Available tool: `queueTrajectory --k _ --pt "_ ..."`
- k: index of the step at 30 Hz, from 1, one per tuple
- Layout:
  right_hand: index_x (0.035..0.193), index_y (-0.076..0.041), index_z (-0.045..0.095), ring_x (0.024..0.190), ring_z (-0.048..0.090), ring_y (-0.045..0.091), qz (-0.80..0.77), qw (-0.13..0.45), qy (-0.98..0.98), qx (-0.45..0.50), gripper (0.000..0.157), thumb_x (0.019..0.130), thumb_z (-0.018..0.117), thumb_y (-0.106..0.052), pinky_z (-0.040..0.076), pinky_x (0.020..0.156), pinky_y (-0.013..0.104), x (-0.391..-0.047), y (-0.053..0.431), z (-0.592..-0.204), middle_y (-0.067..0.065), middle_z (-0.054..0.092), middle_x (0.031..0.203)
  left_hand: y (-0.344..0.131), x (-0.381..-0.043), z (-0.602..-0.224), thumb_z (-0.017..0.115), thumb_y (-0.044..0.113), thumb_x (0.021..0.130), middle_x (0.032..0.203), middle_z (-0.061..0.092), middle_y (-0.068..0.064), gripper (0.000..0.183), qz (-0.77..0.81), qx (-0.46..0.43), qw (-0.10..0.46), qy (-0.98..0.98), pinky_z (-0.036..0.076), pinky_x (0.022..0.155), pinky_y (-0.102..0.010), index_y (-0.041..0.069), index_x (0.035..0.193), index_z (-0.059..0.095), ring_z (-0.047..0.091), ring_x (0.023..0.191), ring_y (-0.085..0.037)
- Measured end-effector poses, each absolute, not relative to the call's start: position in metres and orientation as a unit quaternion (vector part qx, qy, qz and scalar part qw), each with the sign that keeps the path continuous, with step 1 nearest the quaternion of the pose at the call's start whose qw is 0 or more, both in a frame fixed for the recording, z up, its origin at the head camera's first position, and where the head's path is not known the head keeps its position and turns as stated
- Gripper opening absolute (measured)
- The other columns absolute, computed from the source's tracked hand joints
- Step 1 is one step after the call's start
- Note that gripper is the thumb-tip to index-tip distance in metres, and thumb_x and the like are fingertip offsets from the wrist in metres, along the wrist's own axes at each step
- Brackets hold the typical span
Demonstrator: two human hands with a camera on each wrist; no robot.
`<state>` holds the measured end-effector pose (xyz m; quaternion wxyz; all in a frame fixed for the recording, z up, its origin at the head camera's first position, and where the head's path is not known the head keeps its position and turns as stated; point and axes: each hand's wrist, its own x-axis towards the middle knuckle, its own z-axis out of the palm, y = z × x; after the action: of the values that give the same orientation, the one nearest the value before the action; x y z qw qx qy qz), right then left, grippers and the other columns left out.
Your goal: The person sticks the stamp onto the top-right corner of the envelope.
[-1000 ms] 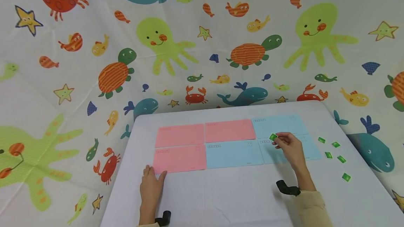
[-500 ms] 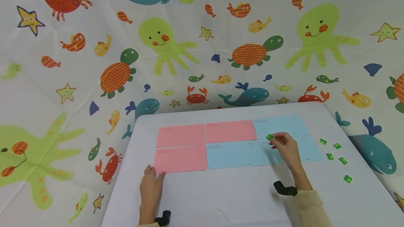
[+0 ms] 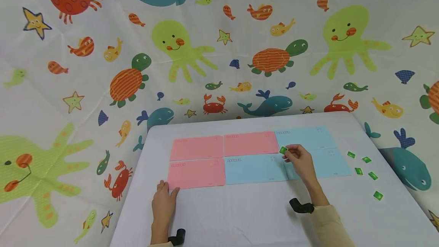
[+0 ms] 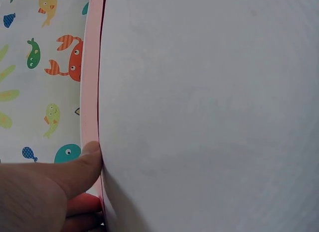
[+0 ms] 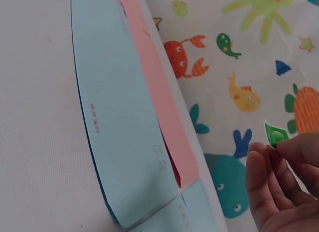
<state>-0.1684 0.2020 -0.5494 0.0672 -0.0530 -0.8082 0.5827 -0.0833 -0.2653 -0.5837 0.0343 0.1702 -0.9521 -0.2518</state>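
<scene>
My right hand (image 3: 300, 161) pinches a small green stamp (image 3: 283, 150) between thumb and fingertips, over the seam between the back pink envelope (image 3: 251, 143) and the blue ones. In the right wrist view the stamp (image 5: 275, 135) stands up from the fingertips, its pale edge showing. Below and left of it lies the front middle blue envelope (image 3: 255, 170). At the left, my left hand (image 3: 164, 205) rests with fingers straight by the near left corner of the front pink envelope (image 3: 196, 173). Its thumb (image 4: 90, 160) touches that envelope's near edge in the left wrist view.
Two more blue envelopes, one at the back (image 3: 305, 136) and one in front (image 3: 330, 163), complete two rows on the white table (image 3: 233, 216). Several loose green stamps (image 3: 358, 171) lie at the right. A sea-animal curtain (image 3: 205, 56) hangs behind.
My right hand has moved left with the stamp, from over the blue envelopes to near the pink one's corner. The left hand has stayed in place.
</scene>
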Motion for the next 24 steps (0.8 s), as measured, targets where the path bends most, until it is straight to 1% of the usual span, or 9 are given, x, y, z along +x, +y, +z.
queueTrajectory --k 6,10,11,17,18,24 --pt "0.122 0.004 0.060 0.077 0.069 0.001 0.603 0.057 -0.795 -0.035 0.029 0.099 0.062 -0.014 0.061 0.072 0.023 -0.169 0.193 -0.550 0.028 0.070 0.102 -0.265 -0.082 -0.584 0.069 0.020 0.094 0.146 0.039 -0.041 0.059 -0.249 0.169 0.038 -0.953 0.036 0.111 -0.064 -0.021 0.132 0.050 0.036 0.139 -0.055" --pt "0.123 0.005 0.060 0.078 0.070 0.003 0.620 0.049 -0.783 -0.028 0.031 0.099 0.063 -0.014 0.061 0.072 0.021 -0.168 0.184 -0.548 0.027 0.069 0.103 -0.266 -0.082 -0.584 0.069 0.020 0.094 0.146 0.039 -0.041 0.058 -0.247 0.170 0.038 -0.953 0.036 0.111 -0.064 -0.021 0.132 0.051 0.037 0.139 -0.055" --pt "0.124 0.006 0.060 0.079 0.072 0.007 0.622 0.043 -0.781 -0.028 0.031 0.099 0.063 -0.012 0.061 0.073 0.021 -0.167 0.181 -0.544 0.028 0.068 0.105 -0.266 -0.081 -0.583 0.070 0.020 0.094 0.146 0.039 -0.041 0.059 -0.247 0.169 0.039 -0.953 0.036 0.110 -0.064 -0.021 0.132 0.051 0.037 0.139 -0.055" --pt "0.125 0.011 0.059 0.083 0.075 0.021 0.627 0.022 -0.779 -0.018 0.031 0.098 0.060 -0.003 0.061 0.076 0.022 -0.160 0.164 -0.514 0.031 0.067 0.106 -0.265 -0.081 -0.581 0.069 0.020 0.094 0.146 0.038 -0.040 0.059 -0.250 0.171 0.041 -0.952 0.035 0.111 -0.064 -0.021 0.132 0.050 0.036 0.139 -0.055" --pt "0.125 0.011 0.059 0.082 0.074 0.019 0.626 0.023 -0.779 -0.015 0.031 0.098 0.061 -0.003 0.061 0.076 0.022 -0.160 0.162 -0.512 0.030 0.067 0.106 -0.264 -0.082 -0.581 0.069 0.020 0.094 0.147 0.038 -0.040 0.059 -0.251 0.172 0.042 -0.952 0.035 0.111 -0.064 -0.020 0.132 0.050 0.036 0.140 -0.054" --pt "0.124 0.011 0.059 0.087 0.074 0.033 0.630 0.024 -0.776 -0.004 0.030 0.098 0.061 -0.002 0.062 0.076 0.023 -0.162 0.156 -0.514 0.029 0.067 0.104 -0.263 -0.083 -0.580 0.071 0.018 0.092 0.144 0.041 -0.041 0.058 -0.250 0.168 0.055 -0.952 0.038 0.109 -0.065 -0.021 0.130 0.052 0.039 0.137 -0.055"
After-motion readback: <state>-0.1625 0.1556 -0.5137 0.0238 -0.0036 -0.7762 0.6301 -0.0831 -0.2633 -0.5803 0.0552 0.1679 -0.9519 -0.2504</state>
